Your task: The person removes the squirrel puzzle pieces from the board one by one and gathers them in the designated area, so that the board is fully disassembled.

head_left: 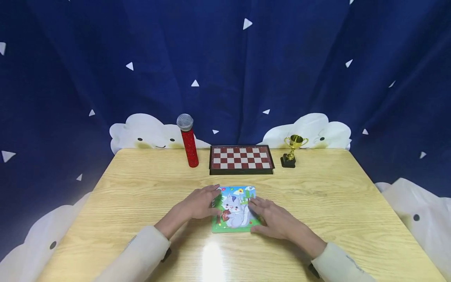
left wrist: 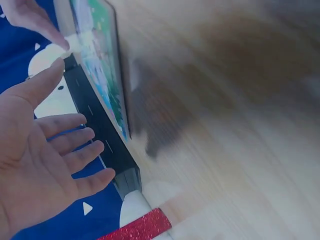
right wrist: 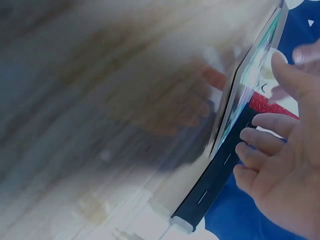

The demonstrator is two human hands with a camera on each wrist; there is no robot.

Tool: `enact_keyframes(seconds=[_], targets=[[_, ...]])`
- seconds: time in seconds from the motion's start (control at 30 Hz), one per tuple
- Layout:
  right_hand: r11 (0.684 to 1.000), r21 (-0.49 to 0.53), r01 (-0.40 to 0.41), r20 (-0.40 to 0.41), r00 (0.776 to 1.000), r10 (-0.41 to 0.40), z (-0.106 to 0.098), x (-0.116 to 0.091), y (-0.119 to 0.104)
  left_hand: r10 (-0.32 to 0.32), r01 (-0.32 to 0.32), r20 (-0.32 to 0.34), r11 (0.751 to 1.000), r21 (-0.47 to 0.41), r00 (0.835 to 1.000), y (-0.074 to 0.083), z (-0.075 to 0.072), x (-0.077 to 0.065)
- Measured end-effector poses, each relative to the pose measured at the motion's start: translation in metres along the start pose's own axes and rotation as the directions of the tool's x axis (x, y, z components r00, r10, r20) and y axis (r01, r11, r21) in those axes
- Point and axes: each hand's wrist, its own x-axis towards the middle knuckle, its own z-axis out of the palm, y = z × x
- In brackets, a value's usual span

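Note:
A square picture board (head_left: 234,211) with a grey squirrel holding an acorn lies flat on the wooden table. At its left edge is my left hand (head_left: 202,201), fingers spread and relaxed, fingertips over the border. My right hand (head_left: 273,219) is at the right edge in much the same pose. Seen from the left wrist, the left palm (left wrist: 40,145) is bare, with a gap between fingers and board (left wrist: 102,60). The right wrist view likewise shows the right hand (right wrist: 287,145) holding nothing, near the board's side (right wrist: 245,82).
Behind the board stands a red-and-white checkered game board (head_left: 241,158) in a black case. A red microphone (head_left: 190,147) with a silver head stands left of it, and a small gold trophy cup (head_left: 295,143) on a black base stands right. A dark blue curtain (head_left: 225,58) hangs behind the table.

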Motion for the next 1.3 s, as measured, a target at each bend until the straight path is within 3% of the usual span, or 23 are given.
enact_keyframes(seconds=[0.3, 0.5, 0.63, 0.93, 1.3], targets=[[0.987, 0.098, 0.124, 0.007, 0.992, -0.125, 0.005, 0.0, -0.008, 0.029, -0.029, -0.005, 0.996, -0.084, 1.0, 0.009, -0.001, 0.037], [0.988, 0.049, 0.145, 0.055, 0.988, -0.148, 0.012, 0.003, -0.007, 0.032, -0.032, -0.006, 0.99, -0.135, 0.999, 0.014, 0.002, 0.058], [0.985, 0.017, 0.174, 0.032, 0.984, -0.175, 0.015, 0.004, -0.006, 0.025, -0.025, -0.002, 0.981, -0.191, 1.0, 0.018, 0.008, 0.067], [0.978, -0.019, 0.208, -0.001, 0.978, -0.208, 0.015, 0.004, -0.005, 0.002, -0.003, -0.003, 0.978, -0.207, 1.0, 0.031, 0.018, 0.082], [0.978, 0.003, 0.209, 0.011, 0.978, -0.209, 0.011, 0.007, -0.004, -0.073, 0.072, 0.0, 0.979, -0.188, 0.997, 0.041, 0.024, 0.085]])
